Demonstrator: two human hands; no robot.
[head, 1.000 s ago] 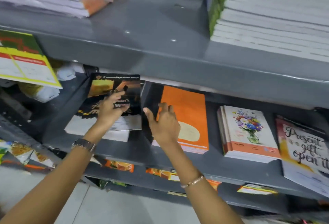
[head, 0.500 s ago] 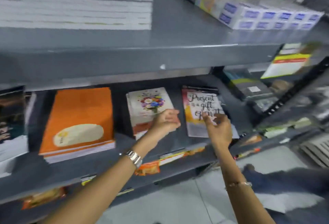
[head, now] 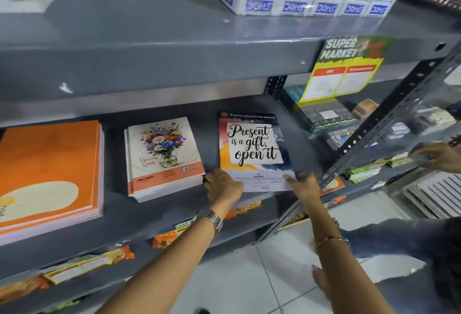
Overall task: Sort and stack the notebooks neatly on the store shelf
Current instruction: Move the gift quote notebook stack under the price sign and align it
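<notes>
Squaring the quote notebook stack [head: 252, 150], left hand [head: 223, 185] and right hand [head: 305, 186] press its near corners, fingers spread; orange stack [head: 50, 171] and floral stack [head: 162, 156] already look tidy.

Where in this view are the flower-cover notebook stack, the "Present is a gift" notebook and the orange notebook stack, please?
flower-cover notebook stack [head: 163, 152]: head view, on the bouquet on its top cover.
"Present is a gift" notebook [head: 252, 145]: head view, on the lettering.
orange notebook stack [head: 47, 161]: head view, on the top cover.

left of the flower notebook stack [head: 163, 157], the orange notebook stack [head: 50, 176] is cut off by the frame edge. right of it, the left hand [head: 223, 186] and right hand [head: 304, 185] hide the quote notebook's [head: 253, 150] near corners; its small print is unreadable.
</notes>
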